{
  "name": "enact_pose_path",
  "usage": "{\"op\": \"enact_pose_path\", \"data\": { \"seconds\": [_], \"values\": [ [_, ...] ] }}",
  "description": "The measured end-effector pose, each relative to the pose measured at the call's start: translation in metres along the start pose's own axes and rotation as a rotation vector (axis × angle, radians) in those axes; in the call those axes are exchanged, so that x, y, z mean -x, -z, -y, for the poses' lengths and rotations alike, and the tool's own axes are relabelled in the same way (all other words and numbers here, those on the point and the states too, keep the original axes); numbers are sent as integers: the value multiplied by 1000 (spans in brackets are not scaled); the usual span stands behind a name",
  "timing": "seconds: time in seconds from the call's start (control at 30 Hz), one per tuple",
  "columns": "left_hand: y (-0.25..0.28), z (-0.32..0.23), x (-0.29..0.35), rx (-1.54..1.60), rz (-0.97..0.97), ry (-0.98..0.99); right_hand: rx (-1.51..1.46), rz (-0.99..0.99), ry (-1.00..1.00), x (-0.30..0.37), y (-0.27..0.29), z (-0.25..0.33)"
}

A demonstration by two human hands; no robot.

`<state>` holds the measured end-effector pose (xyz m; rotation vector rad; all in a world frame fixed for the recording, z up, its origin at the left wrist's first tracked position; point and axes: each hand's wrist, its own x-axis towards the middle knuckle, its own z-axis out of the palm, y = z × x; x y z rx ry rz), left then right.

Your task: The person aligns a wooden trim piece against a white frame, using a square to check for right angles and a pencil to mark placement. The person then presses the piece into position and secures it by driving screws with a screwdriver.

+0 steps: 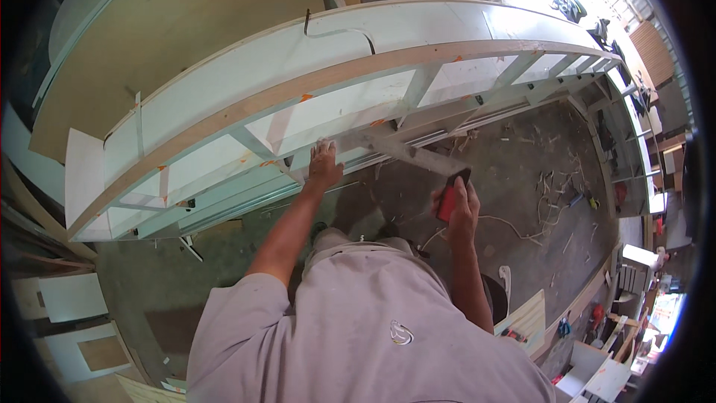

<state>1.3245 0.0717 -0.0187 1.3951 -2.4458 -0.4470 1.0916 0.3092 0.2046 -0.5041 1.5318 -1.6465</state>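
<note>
A long white cabinet-like frame [350, 107] with open compartments and a bare wood strip along its edge stretches across in front of me. My left hand [325, 164] reaches out to its near side, fingers extended and whitish at the tips; it holds nothing, and seems to rest on the edge. On the right, above the floor, my right hand [464, 213] is closed round a red and black block-shaped object [447, 201], whose exact kind I cannot make out. A blurred greyish strip [418, 155] runs from near that object toward the frame; whether they are joined is unclear.
Scraps and pale strips litter the concrete floor [514, 201]. A pale cable [514, 233] lies beyond my right hand. A large brown board [201, 37] is behind the frame. White panels [73, 298] stand at the left, and a cluttered bench [604, 369] is at the lower right.
</note>
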Motion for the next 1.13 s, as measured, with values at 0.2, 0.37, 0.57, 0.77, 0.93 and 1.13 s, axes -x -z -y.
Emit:
{"op": "enact_pose_path", "data": {
  "seconds": [0.2, 0.37, 0.57, 0.77, 0.93, 1.13],
  "values": [
    [61, -3, -13, 357, -455, 150, -310, -131, -268, -50, -41, -68],
    [80, -3, -57, 122, -492, -115, -464, -185, -495, -81, -105, -167],
    [11, 51, -110, -2, -190, -208, -563, -158, -548, -115, -160, -229],
    [-7, 65, -126, -95, -203, -107, -562, -174, -609, -126, -173, -236],
    [-22, 60, -141, -73, -236, -45, -542, -166, -620, -146, -171, -250],
    [-26, 85, -129, -140, -261, -140, -515, -121, -568, -133, -173, -239]
  ]
}}
